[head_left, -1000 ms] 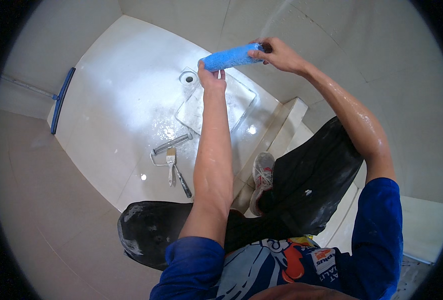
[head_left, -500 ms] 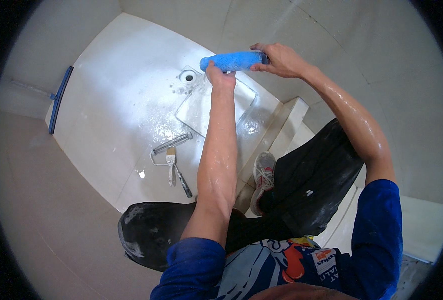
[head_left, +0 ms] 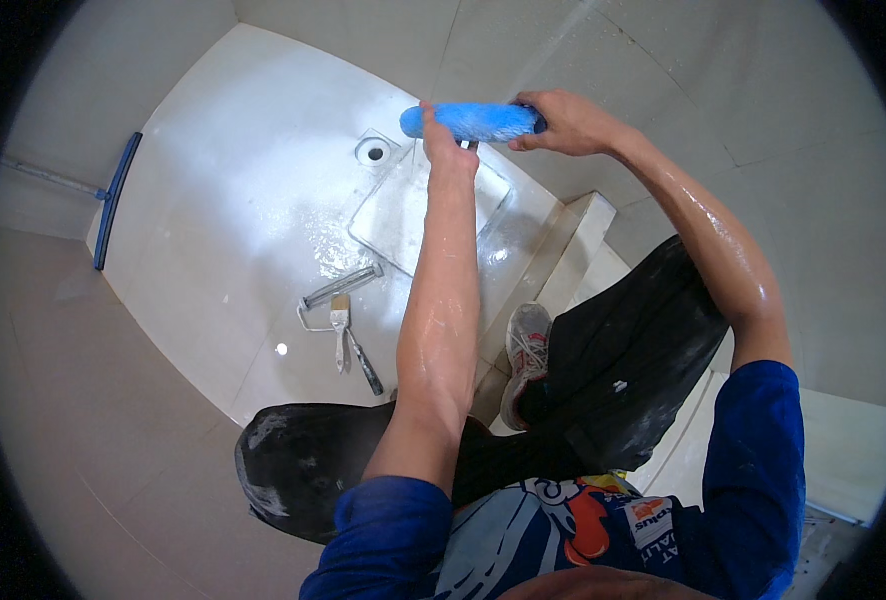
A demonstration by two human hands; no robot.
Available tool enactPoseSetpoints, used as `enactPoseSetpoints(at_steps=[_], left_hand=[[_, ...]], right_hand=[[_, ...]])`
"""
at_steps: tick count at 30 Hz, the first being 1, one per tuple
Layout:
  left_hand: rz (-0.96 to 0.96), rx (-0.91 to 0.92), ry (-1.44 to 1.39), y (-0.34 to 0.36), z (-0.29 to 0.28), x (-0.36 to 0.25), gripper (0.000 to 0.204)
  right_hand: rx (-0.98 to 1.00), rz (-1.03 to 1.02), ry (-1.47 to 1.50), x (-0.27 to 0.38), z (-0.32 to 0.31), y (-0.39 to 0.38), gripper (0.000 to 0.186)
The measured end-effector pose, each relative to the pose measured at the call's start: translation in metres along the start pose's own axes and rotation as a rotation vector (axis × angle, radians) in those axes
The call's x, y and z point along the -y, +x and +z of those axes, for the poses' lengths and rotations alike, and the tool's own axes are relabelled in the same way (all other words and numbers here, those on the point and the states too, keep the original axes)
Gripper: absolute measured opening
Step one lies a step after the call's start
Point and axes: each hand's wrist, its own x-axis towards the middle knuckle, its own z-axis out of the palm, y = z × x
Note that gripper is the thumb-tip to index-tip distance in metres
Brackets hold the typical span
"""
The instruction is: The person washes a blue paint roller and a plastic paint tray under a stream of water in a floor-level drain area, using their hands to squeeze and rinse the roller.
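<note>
A wet, fuzzy blue paint roller sleeve [head_left: 485, 122] is held level above the floor between both hands. My left hand [head_left: 448, 145] is closed around it near its left end, the thumb side showing in front. My right hand [head_left: 571, 122] grips the right end, fingers over the top and thumb below. Something small and whitish shows under my left palm, too hidden to name. Below the sleeve lies a shallow, wet paint tray [head_left: 373, 222], partly covered by my left forearm.
Left of the tray, a bare roller frame [head_left: 341, 287] and a paintbrush [head_left: 341, 325] lie on the wet white floor [head_left: 203, 200]. A floor drain [head_left: 375, 151] is beside the tray. A blue squeegee [head_left: 120, 200] rests by the left wall. A low ledge [head_left: 573, 225] runs at the right.
My left hand has shifted slightly along the sleeve, with its fingers now reaching higher over it. My right hand has moved slightly to the right. The tools on the floor have stayed put.
</note>
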Motion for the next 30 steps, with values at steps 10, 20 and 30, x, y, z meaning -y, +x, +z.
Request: enactPoseSetpoints(at_steps=[10,20,30], left_hand=[[-0.014,0.15,-0.186,0.006,-0.006,0.004,0.07],[0.036,0.084,-0.155,0.009,-0.008,-0.001,0.071],[0.017,0.038,-0.203,0.011,-0.013,-0.001,0.069]], right_hand=[[-0.016,0.093,0.462,-0.012,0.007,0.005,0.07],[-0.079,-0.007,0.31,-0.007,0.003,0.002,0.071],[-0.154,-0.086,0.204,-0.009,0.013,0.004,0.071]])
